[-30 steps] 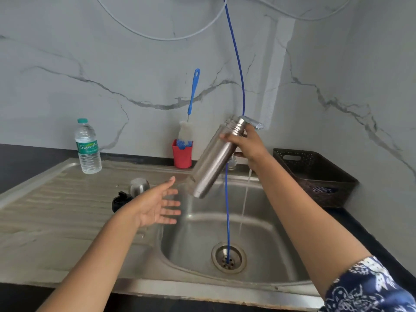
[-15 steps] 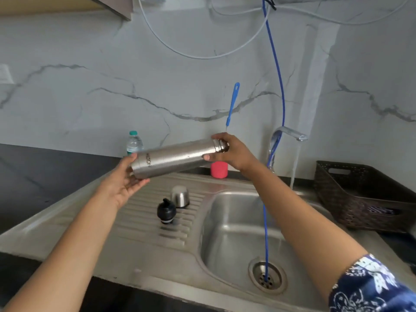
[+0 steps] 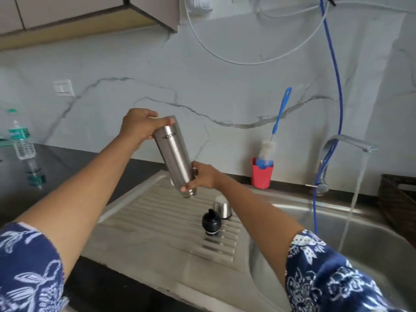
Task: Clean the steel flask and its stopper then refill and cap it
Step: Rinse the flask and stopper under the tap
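Plastic bottle [image 3: 21,140] stands far left on the desk [image 3: 74,163]. Left grip [image 3: 137,127] curls round the flask [image 3: 175,158] at its base, the upper end. Flask tilted, mouth down, above the draining board [image 3: 157,224]. Right grip [image 3: 203,176] closes round its neck. Below, black stopper [image 3: 211,221] and steel cap [image 3: 222,207] stand just beside each other. Tap [image 3: 351,143] at right runs into the sink [image 3: 380,224].
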The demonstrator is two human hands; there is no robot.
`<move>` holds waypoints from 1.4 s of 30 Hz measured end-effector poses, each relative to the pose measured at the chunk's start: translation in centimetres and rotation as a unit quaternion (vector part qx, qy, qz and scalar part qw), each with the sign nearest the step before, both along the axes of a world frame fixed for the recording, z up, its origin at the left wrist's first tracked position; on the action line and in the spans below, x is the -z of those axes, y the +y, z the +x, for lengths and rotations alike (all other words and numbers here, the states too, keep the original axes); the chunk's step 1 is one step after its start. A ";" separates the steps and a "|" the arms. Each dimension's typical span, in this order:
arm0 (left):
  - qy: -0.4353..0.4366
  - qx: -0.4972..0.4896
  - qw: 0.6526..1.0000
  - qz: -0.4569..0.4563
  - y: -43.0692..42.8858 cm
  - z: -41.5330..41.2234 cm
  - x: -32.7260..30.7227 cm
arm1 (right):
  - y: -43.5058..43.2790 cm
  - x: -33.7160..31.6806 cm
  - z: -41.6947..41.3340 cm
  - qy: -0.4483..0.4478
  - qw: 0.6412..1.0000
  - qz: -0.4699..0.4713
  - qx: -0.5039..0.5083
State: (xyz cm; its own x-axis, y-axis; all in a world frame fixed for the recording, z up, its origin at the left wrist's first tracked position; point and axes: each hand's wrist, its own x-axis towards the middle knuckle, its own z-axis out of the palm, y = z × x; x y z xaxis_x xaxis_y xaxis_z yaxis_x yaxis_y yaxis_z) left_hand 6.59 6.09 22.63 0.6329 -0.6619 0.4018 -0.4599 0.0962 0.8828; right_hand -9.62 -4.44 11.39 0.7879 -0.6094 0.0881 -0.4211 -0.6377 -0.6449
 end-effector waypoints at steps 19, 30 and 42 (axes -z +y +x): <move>-0.066 0.115 0.987 0.095 -2.3 -0.1 5.3 | -1.1 6.7 1.8 0.019 0.993 0.113 0.009; -0.020 0.130 0.987 0.094 -1.8 -0.2 6.0 | -1.5 7.1 2.1 0.033 0.995 0.096 0.018; -0.149 -0.054 0.981 -0.111 1.3 -3.5 8.4 | -2.8 2.3 -3.1 0.055 0.997 -0.028 0.052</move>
State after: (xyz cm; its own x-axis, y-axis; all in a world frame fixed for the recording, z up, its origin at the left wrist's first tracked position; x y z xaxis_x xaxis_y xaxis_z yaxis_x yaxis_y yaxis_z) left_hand 3.05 7.39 14.23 0.5261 -0.4732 0.7067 -0.7130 0.2075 0.6697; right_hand -12.69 -7.27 9.12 0.7280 -0.6844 0.0403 -0.5531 -0.6209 -0.5555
